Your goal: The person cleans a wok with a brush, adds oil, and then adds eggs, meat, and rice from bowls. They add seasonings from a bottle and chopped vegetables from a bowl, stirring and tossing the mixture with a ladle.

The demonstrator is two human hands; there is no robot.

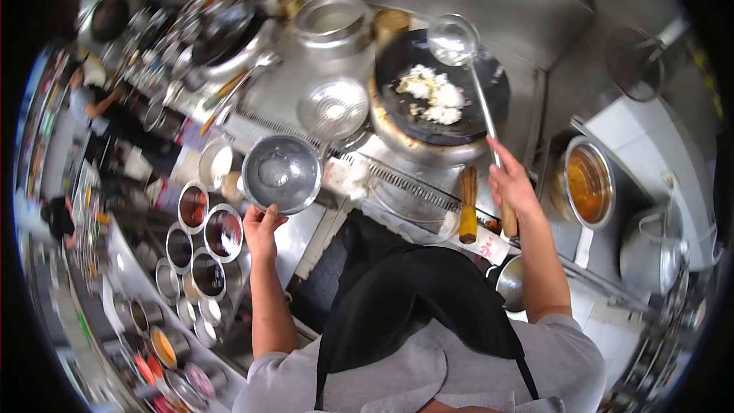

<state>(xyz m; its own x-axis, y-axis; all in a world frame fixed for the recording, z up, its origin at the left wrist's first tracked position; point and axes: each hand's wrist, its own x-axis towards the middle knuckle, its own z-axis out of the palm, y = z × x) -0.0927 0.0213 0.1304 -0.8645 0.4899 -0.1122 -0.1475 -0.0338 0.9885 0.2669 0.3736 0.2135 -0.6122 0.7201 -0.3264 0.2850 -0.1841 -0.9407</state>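
My left hand [262,234] grips the near rim of a metal bowl [281,173], thumb at the edge; the bowl looks bare inside apart from a shine. In my right hand [511,186] is the wooden-ended handle of a ladle [453,40], its round head over the far side of the wok. White rice [433,95] lies in a loose heap in the black wok [397,53], which sits on the burner ring. Left of the wok is a perforated metal strainer [332,108].
A bamboo brush [468,205] lies at the stove's front edge. On the right stands a pot of orange-brown liquid [587,187]. Seasoning containers [208,274] crowd the left counter. Behind the strainer is a large metal pot [330,21]. Two people [95,103] are at the far left.
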